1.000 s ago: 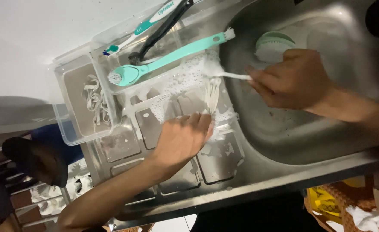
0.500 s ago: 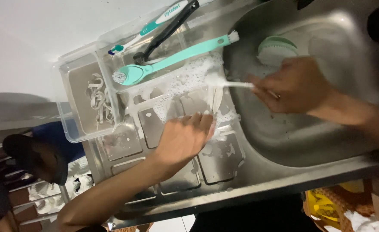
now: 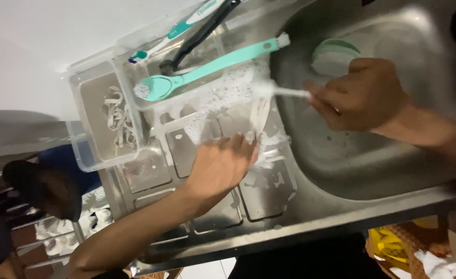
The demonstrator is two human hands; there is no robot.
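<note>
My left hand (image 3: 220, 165) lies flat on the steel drainboard (image 3: 261, 194), pressing down a wet white strip, perhaps a lace (image 3: 260, 116). Soap foam (image 3: 228, 93) spreads over and around the strip. My right hand (image 3: 362, 95) hovers over the sink basin (image 3: 393, 155), closed around the white handle of a small brush (image 3: 284, 93). The brush head is blurred against the foamy strip, just above my left fingers.
A clear plastic box (image 3: 91, 155) at the left holds white laces (image 3: 111, 116). A second clear tray carries a long teal brush (image 3: 212, 64), a teal-and-white toothbrush (image 3: 179, 28) and a black-handled tool (image 3: 204, 31). A green-and-white scrubber (image 3: 336, 54) sits in the basin.
My right hand has drawn the small brush slightly along the strip and back. My left hand stays pressed in the same spot.
</note>
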